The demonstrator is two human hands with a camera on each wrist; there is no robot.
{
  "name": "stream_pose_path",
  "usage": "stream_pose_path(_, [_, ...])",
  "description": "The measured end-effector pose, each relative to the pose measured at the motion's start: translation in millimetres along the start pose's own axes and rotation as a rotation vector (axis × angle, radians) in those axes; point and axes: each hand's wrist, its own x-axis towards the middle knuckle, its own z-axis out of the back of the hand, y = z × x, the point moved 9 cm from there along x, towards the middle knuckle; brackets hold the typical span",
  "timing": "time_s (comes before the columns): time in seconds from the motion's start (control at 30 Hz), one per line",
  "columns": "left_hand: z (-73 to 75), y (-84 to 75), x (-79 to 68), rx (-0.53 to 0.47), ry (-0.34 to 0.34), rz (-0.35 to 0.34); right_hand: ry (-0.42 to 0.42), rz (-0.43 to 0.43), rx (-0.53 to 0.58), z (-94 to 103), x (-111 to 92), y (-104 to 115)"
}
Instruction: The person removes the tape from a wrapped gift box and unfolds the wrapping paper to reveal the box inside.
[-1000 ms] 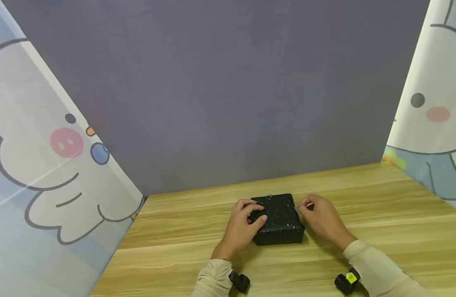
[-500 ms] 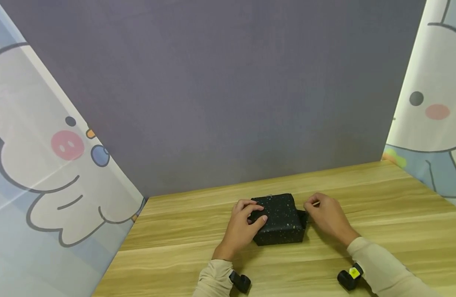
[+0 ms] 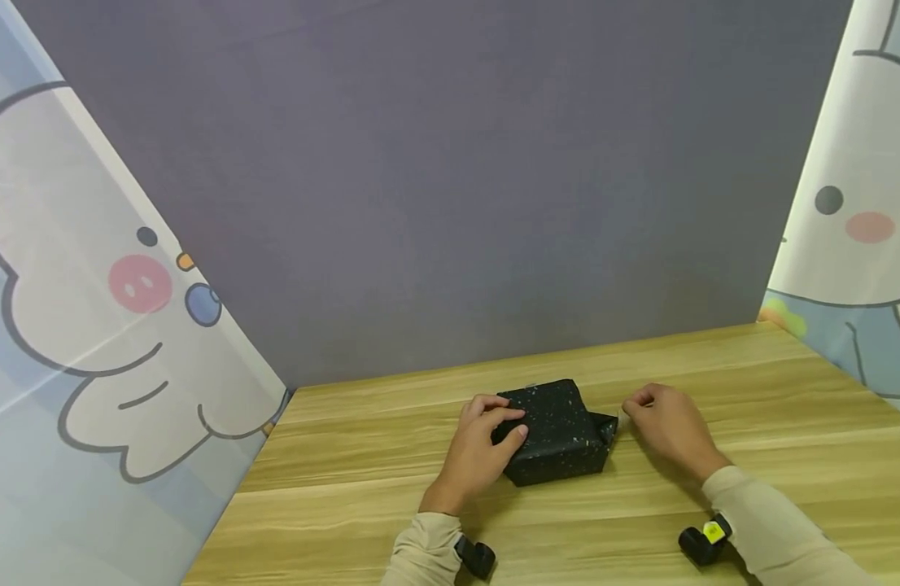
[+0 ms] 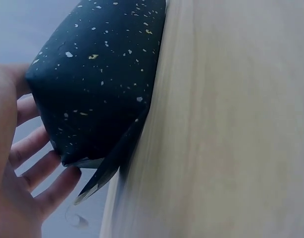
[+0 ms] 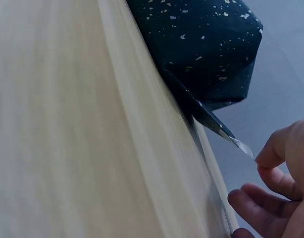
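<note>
On my head feed, a cartoon-printed sheet (image 3: 76, 325) fills the left, and the wooden surface (image 3: 311, 488) meets it along a slanting edge at lower left, open grain running from there to the left hand (image 3: 479, 452). That hand lies with fingers and thumb spread over the left end of the black speckled package (image 3: 552, 419), low and right of centre. The package sits flat, short of the far edge by the grey backdrop (image 3: 450, 203); foreshortening and the covering fingers keep me from settling its long axis. Its folded flap (image 3: 605, 427) points right. My right wrist feed shows a clear strip (image 5: 245, 148) running from the flap's tip to the right hand (image 3: 668, 427), pinched between thumb and a finger. Beyond, grain spreads to the right-hand edge.
</note>
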Motion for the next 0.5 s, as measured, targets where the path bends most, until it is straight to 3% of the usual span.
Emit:
stream_pose_path(0.27, [0.5,-0.5,2.5,0.032,-0.011,-0.003,-0.015,0.010,-0.085,5.6,4.0,-8.6])
stream_pose_path(0.5, [-3.4,3.2,0.9,-0.001,0.078,0.053,-0.003,0.009,-0.097,5.0,3.8,-8.9])
